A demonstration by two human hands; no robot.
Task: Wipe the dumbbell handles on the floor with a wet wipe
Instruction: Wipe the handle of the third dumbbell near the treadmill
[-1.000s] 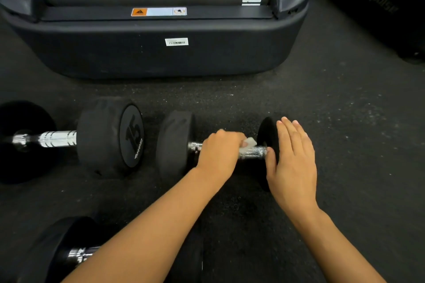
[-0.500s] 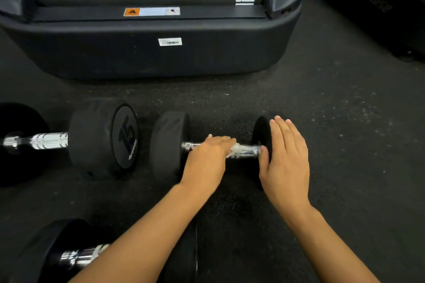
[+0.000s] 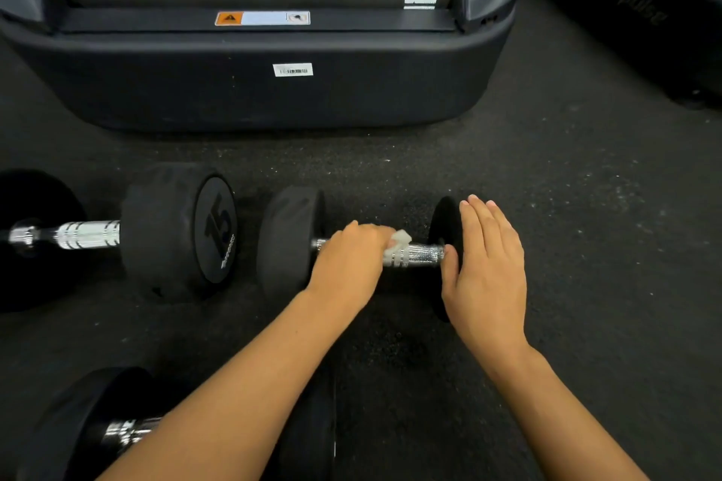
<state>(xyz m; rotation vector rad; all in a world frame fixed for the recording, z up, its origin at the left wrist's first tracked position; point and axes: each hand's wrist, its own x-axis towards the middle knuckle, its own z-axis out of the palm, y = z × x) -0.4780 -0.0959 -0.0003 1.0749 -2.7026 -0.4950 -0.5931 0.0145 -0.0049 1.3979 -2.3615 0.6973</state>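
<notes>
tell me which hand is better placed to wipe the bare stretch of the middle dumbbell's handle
Left. The left hand already grips the wet wipe around the handle, right beside the bare stretch. The right hand rests with straight fingers against the right weight head, apparently steadying the dumbbell, and holds no wipe.

Three dumbbells on the floor near the treadmill (image 3: 250, 98): one (image 3: 121, 236) left, one (image 3: 289, 242) centre, one (image 3: 117, 430) nearest the camera; one wet wipe (image 3: 396, 244); two hands
</notes>
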